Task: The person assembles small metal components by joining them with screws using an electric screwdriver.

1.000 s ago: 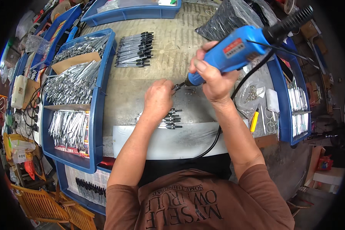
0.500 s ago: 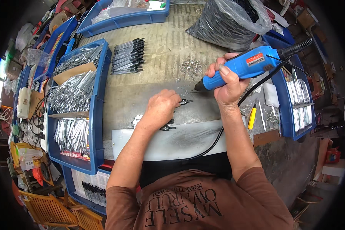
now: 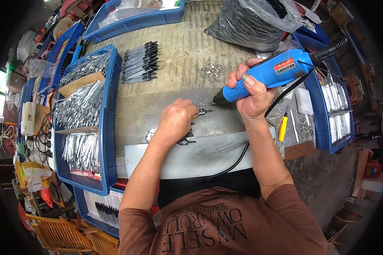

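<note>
My left hand (image 3: pixel 178 120) is closed, palm down, over the bench. From its fingertips sticks out the black end of a slim pen-like piece (image 3: pixel 205 111) with a silver band; the rest is hidden under the hand. Several similar pieces (image 3: pixel 185 141) lie beneath the left wrist, beside some small white bits (image 3: pixel 150 134). Wrapped round a blue corded electric screwdriver (image 3: pixel 266 78), my right hand (image 3: pixel 254 94) holds it tilted, black nose down and to the left. Its tip is just above and right of the piece's black end; I cannot tell whether they touch.
Clear-bodied, black-ended pens (image 3: pixel 139 62) lie in a row at the far left. Small shiny parts (image 3: pixel 212 73) are scattered mid-bench. A compartmented blue tray (image 3: pixel 109 127) stands left, another blue tray (image 3: pixel 342 142) right. A bulging plastic bag (image 3: pixel 247 27) sits behind the tool; its black cord (image 3: pixel 238 159) crosses a pale board (image 3: pixel 157 159).
The screwdriver's tip has come slightly down and left, nearer the black end in my left hand. The left hand keeps its grip, and the whole view has shifted a little.
</note>
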{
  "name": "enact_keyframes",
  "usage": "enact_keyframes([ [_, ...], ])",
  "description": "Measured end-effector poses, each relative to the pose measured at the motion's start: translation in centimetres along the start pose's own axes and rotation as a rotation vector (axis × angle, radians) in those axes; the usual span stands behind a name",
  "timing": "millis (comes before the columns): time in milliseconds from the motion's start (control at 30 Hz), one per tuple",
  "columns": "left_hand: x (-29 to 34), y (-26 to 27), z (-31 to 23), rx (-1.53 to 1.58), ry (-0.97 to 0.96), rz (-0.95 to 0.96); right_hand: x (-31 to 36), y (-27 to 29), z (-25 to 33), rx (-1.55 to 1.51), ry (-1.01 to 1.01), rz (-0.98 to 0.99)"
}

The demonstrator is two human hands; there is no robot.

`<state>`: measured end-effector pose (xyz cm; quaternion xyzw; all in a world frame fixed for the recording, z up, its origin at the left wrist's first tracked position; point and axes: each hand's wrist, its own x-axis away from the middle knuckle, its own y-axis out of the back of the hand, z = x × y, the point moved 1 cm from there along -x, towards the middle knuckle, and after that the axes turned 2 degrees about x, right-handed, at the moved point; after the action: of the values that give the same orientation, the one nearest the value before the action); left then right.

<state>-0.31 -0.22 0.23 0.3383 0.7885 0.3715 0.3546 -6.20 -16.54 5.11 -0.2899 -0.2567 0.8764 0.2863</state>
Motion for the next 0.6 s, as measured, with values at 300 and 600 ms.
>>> enact_keyframes([
  [300,0.0,-0.1,0.1,0.023,0.019,-0.020,1.0,-1.5,-0.6,0.035,-0.065,0.074],
  [600,0.1,-0.1,0.1,0.039,0.041,0.002,1.2,-1.7,-1.0,0.047,-0.068,0.077],
])
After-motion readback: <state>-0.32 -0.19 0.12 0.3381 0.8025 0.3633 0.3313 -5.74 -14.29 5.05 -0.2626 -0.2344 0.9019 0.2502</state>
